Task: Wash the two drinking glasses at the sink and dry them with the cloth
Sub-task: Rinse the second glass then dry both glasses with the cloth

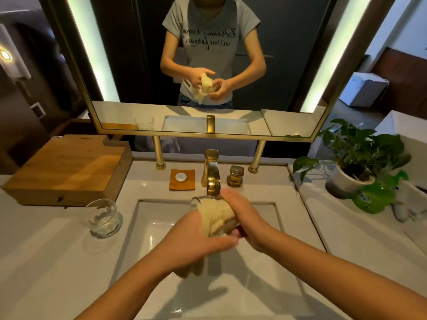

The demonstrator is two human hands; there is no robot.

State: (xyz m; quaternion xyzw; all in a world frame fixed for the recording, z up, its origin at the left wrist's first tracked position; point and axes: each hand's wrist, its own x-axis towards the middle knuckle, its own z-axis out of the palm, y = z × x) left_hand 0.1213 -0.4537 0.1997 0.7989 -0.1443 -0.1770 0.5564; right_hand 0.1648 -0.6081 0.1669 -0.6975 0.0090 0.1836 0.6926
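Over the white sink (pixel 147 218) I hold a drinking glass (pixel 198 200) on its side, rim pointing away from me. A pale yellow cloth (pixel 216 215) is stuffed into and wrapped over it. My right hand (pixel 242 215) grips the glass from the right. My left hand (pixel 196 241) clasps the cloth from below and the left, with a cloth end hanging under it. A second, empty glass (pixel 103 218) stands upright on the counter left of the basin.
A gold faucet (pixel 211 172) and its handle (pixel 235 176) stand behind the basin, beside a wooden soap dish (pixel 182 180). A wooden box (pixel 67 169) sits at the back left. A potted plant (pixel 353 167) and a green bottle (pixel 372 197) stand at the right. A mirror (pixel 138 65) hangs above.
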